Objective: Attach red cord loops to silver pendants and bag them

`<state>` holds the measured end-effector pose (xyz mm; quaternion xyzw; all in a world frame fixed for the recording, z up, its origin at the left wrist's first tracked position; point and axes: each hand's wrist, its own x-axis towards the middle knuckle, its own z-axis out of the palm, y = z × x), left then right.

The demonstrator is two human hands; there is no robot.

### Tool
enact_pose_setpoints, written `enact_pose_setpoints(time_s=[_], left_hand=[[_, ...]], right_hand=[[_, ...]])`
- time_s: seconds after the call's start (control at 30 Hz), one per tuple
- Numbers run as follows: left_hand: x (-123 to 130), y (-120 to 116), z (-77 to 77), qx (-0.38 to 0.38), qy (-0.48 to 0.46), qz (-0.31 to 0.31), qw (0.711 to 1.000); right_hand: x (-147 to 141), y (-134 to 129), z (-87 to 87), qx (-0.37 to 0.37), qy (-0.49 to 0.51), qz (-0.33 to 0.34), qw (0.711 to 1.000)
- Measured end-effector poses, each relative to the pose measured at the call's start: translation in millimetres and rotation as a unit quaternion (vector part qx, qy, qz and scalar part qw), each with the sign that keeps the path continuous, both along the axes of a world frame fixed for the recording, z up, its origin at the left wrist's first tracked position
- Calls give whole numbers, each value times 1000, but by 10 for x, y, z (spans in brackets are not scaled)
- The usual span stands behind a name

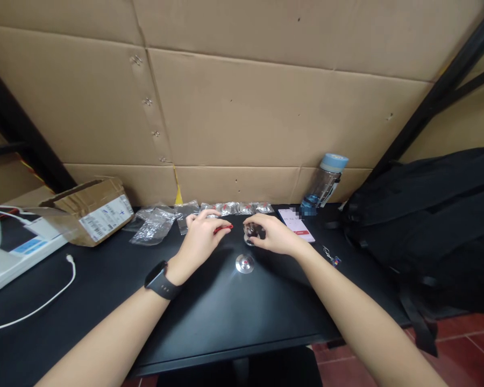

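Note:
My left hand [201,236], with a dark watch on the wrist, is closed with its thumb and fingers pinching a small, thin red piece [223,228]. Across from it, my right hand [276,235] has its fingers curled round a round shiny metal piece [250,232], whose kind I cannot make out. Below and between the hands, a shiny metal disc [245,263] with a red centre lies on the black table [234,317]. Behind the hands are several wrapped silvery pieces with red marks [246,208] in clear packets.
Crumpled clear plastic bags [155,223] and an open cardboard box [105,212] are at the left, near a white power strip [24,258] and cable. To the right are a phone [296,224], a water bottle [323,183], a keyring [333,258] and a black backpack [431,226].

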<state>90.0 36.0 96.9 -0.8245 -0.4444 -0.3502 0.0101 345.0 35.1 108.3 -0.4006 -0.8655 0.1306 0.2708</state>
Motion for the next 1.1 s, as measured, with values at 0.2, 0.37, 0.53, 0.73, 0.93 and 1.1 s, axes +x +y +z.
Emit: enact_pose_setpoints(time_s=[0.2,0.37,0.53,0.73,0.93,1.1], left_hand=[[4,-95,126,41,-31,0,999],[37,-155,134,93,-46,10,995],[69,-227,139,124,-28,10,992],[87,-283,151,169,0,12,986],[84,-302,161,178,21,23,984],[93,-322,179,178,21,18,984]], right_hand=[[-176,-103,53,-37,184,32,982],[-296,-191,41,-99,301,60,947],[-369,-243,29,-135,354,80,922],[-377,-220,-10,-157,381,98,906],[-366,-191,-41,-152,381,100,906],[-367,-173,-65,-140,368,102,913]])
